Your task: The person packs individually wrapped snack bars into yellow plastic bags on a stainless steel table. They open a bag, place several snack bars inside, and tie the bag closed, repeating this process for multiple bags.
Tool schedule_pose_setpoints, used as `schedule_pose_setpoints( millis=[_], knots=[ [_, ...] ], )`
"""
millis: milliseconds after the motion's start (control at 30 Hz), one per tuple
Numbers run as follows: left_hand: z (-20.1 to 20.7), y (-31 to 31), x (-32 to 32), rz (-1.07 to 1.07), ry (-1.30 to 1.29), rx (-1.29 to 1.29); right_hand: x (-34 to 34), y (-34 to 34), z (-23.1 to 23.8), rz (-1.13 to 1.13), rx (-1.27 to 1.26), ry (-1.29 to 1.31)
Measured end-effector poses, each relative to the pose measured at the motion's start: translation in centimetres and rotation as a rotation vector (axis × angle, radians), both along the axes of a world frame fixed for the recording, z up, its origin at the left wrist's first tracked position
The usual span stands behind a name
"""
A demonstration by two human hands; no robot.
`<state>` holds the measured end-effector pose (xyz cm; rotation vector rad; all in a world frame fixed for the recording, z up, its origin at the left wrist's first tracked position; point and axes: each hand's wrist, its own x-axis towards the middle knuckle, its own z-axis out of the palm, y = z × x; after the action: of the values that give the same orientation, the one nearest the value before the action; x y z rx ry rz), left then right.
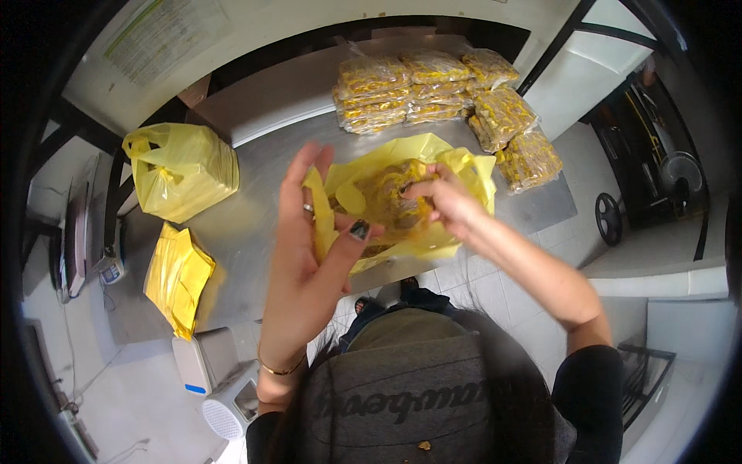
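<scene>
A yellow plastic bag (464,166) lies with its mouth spread on the metal table in front of me. Inside it is a clear packet of yellow and brown pieces (386,189), their exact kind hard to make out. My left hand (305,240) has the bag's left edge between thumb and fingers, the fingers stretched upward and the thumb over the opening. Reaching in from the right, my right hand (448,197) pinches the packet's right end. Its lower fingers are partly hidden.
Similar clear packets (410,81) are stacked at the table's back right. A full, tied yellow bag (185,170) stands at the left, with folded yellow bags (179,278) nearer me. Past the table's left front edge is a white bin-like box (205,359); a black handwheel (608,219) is right.
</scene>
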<state>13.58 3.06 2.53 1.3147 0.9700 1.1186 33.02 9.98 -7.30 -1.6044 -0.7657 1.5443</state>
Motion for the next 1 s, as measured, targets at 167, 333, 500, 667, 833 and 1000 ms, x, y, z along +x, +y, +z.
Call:
schedule_pose_setpoints(
  millis=[167,333,500,667,833,1000],
  knots=[
    [0.0,0.0,0.8,0.045,0.034,0.033,-5.4,-5.1,-6.7,0.040,0.132,0.603],
    [0.0,-0.4,1.1,-0.019,0.057,-0.011,-2.3,-5.2,-5.4,0.336,0.040,0.508],
    [0.8,-0.1,0.9,-0.031,0.045,-0.015,-1.8,-4.0,-6.4,0.054,0.229,0.628],
    [1.1,-0.7,1.7,0.039,0.082,-0.047,-2.3,-6.9,-6.4,-0.022,0.186,0.782],
    [0.5,-0.8,2.4,-0.016,0.024,-0.058,-2.4,-3.5,-9.8,0.428,-0.152,0.500],
    [1.1,-0.5,2.0,0.109,0.059,-0.055,-0.1,-0.8,-9.9,0.814,-0.069,-0.004]
  ],
)
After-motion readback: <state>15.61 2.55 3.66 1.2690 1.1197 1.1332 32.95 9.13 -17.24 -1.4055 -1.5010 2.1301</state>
